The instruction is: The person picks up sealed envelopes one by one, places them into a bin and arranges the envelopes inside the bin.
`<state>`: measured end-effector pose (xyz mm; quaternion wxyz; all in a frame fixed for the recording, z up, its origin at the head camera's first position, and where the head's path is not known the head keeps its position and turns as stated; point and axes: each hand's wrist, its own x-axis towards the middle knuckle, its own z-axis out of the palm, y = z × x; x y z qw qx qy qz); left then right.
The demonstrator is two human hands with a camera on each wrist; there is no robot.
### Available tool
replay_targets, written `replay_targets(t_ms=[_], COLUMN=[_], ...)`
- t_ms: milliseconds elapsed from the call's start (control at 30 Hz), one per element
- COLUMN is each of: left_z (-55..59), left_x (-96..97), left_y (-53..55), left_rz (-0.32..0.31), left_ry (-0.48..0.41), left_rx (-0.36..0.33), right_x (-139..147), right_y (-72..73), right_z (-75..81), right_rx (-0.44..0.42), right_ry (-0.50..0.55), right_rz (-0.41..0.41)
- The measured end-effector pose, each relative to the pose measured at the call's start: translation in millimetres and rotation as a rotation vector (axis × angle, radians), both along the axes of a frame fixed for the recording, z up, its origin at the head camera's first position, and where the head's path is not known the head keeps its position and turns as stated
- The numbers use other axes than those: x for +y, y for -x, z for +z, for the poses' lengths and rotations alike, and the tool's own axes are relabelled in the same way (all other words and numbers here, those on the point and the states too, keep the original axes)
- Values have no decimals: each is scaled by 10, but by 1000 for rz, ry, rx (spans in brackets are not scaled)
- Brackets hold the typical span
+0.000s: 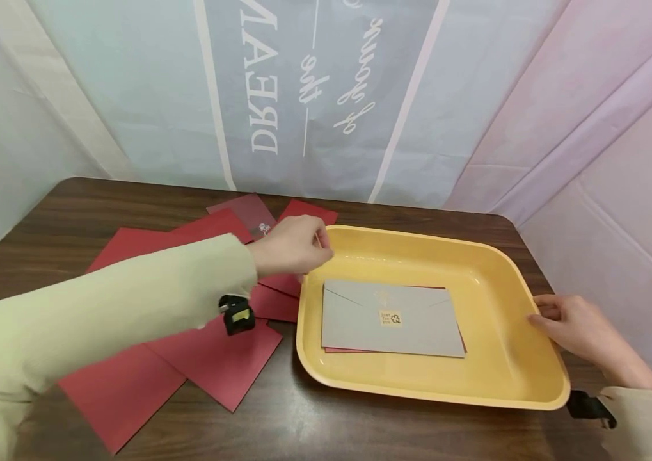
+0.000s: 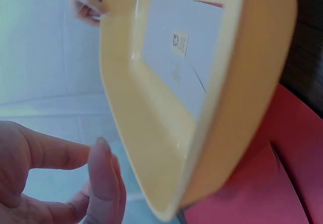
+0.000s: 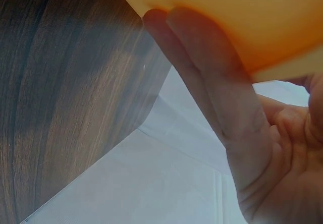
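Note:
A yellow plastic tray [image 1: 498, 320] with rounded corners lies across the right half of the table. Inside it is a grey envelope [image 1: 354, 326] with a small "Just for you" sticker, over a red one [image 1: 349, 350] that peeks out at the edges. My right hand [image 1: 579, 326] grips the tray's right side, thumb over the rim, fingers [image 3: 212, 67] against the outer wall. Close to the back left corner, my left hand [image 1: 294, 246] hovers with loosely curled fingers. In the left wrist view it holds nothing and appears apart from the rim.
Several red envelopes [image 1: 222, 365] overlap on the dark wooden table [image 1: 279, 422], left of the tray and partly under my left arm. A darker red envelope [image 1: 245, 211] lies behind them. Printed cloth [image 1: 326, 96] hangs behind the table.

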<state>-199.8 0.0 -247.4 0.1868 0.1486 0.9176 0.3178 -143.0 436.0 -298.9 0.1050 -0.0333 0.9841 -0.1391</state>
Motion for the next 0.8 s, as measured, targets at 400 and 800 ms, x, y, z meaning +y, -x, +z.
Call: replay_targets(t_ms=[400, 800], left_z=[-90, -190], left_x=[-637, -1139], left_y=[-34, 3], left_rz=[60, 139], left_ry=[-39, -33], left_rx=[82, 114], right_x=[-24, -28], right_y=[-4, -16], right_z=[-18, -3], right_rx=[0, -9], right_ry=[12, 1], right_rz=[3, -3])
